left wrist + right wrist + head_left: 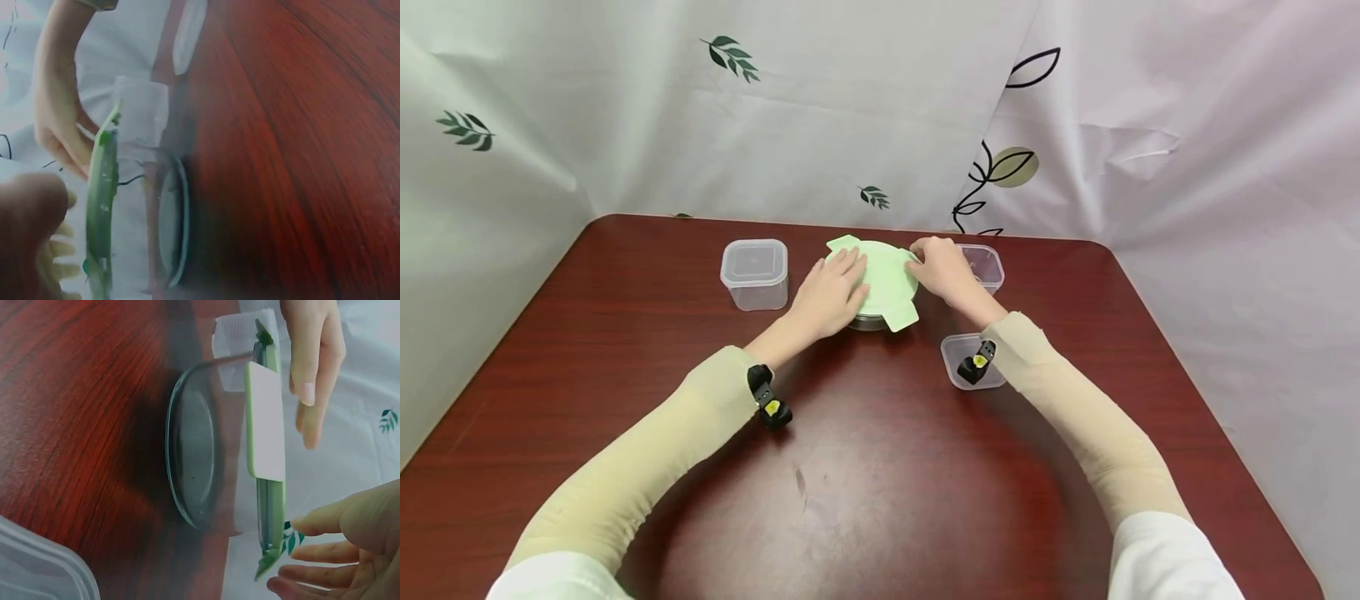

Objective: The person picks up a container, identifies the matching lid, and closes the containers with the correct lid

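Note:
A round clear glass food container (pixel 194 437) stands at the far middle of the table, under a light green lid (pixel 887 279). The lid's flaps stick outward, with one white-faced flap (pixel 265 422) facing the right wrist camera. My left hand (pixel 831 292) lies over the lid's left part, its fingers extended. At the lid's right edge is my right hand (pixel 943 268), beside a flap. In the right wrist view, the right hand's fingers (pixel 319 553) are spread and relaxed near the rim; whether they touch it is unclear.
A lidded clear plastic box (pixel 755 275) stands left of the glass container. Another clear plastic box (pixel 988 265) is partly behind my right hand. Below my right wrist lies a flat translucent lid (pixel 958 358). A patterned white curtain (pixel 820 125) hangs behind the dark red table (pixel 850 467).

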Demonstrator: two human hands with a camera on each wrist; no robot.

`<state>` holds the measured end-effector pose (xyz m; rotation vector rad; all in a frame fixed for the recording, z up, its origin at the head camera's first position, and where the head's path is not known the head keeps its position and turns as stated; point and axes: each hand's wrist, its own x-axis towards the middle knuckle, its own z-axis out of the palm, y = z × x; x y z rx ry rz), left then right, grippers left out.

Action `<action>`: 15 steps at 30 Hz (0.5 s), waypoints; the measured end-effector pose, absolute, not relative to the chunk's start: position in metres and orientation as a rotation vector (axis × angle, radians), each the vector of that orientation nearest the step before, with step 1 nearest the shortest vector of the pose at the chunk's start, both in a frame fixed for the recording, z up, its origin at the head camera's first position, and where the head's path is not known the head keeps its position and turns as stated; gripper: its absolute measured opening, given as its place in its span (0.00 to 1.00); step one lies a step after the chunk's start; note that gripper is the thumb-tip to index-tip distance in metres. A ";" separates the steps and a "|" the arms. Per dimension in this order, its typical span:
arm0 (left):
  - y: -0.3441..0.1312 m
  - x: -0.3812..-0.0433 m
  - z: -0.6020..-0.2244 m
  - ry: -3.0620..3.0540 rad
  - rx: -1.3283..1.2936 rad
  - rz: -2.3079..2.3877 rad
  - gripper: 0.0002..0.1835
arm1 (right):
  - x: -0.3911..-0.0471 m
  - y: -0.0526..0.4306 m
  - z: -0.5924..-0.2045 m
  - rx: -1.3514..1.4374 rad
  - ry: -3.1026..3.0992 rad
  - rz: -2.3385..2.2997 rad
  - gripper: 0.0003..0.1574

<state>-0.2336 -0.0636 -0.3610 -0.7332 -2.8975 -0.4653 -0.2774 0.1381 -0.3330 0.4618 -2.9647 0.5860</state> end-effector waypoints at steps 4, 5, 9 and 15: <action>-0.061 -0.238 -0.367 -2.966 -0.849 -0.399 0.30 | -0.285 0.134 -0.337 0.440 -2.962 0.629 0.17; -0.061 -0.239 -0.369 -2.978 -0.862 -0.388 0.30 | -0.287 0.133 -0.338 0.437 -2.960 0.641 0.19; -0.063 -0.239 -0.374 -3.004 -0.875 -0.381 0.32 | -0.290 0.131 -0.343 0.428 -2.957 0.663 0.21; -0.063 -0.238 -0.381 -2.976 -0.861 -0.382 0.31 | -0.291 0.131 -0.345 0.443 -2.971 0.657 0.21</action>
